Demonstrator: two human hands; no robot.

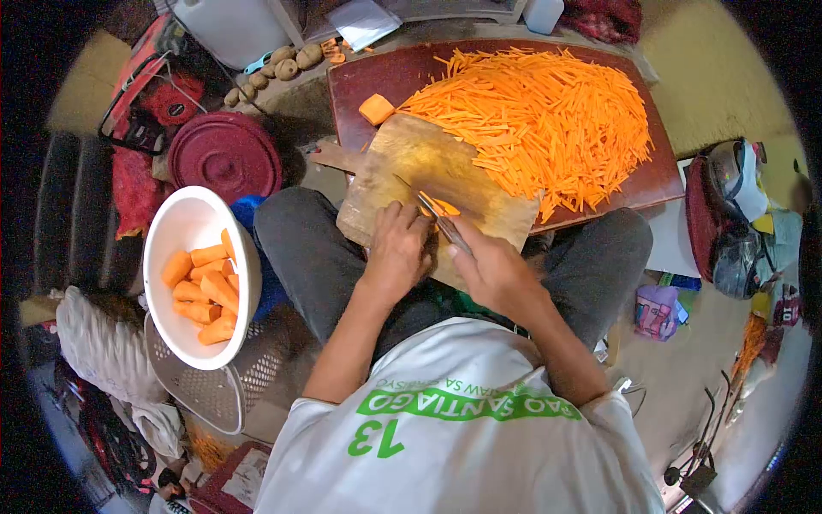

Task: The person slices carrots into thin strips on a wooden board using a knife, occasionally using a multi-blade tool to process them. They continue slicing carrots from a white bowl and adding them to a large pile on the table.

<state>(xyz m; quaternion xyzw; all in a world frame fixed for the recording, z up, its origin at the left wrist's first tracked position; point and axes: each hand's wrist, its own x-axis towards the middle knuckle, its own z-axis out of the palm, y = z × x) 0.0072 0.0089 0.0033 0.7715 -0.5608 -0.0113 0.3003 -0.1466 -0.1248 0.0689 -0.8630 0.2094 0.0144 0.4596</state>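
Observation:
My right hand grips a knife whose blade points away from me over a worn wooden cutting board. Curled against the board, my left hand presses on a carrot piece close to the blade; the fingers partly hide it. The board rests tilted across my lap and the edge of a dark red table. On that table a large heap of thin carrot strips spreads beyond the board. A thick carrot chunk sits near the board's far left corner.
To my left, a white bowl holds several peeled carrots, with a grey perforated basket below it. Behind stand a dark red round lid and several brown potatoes. Bags lie at the right.

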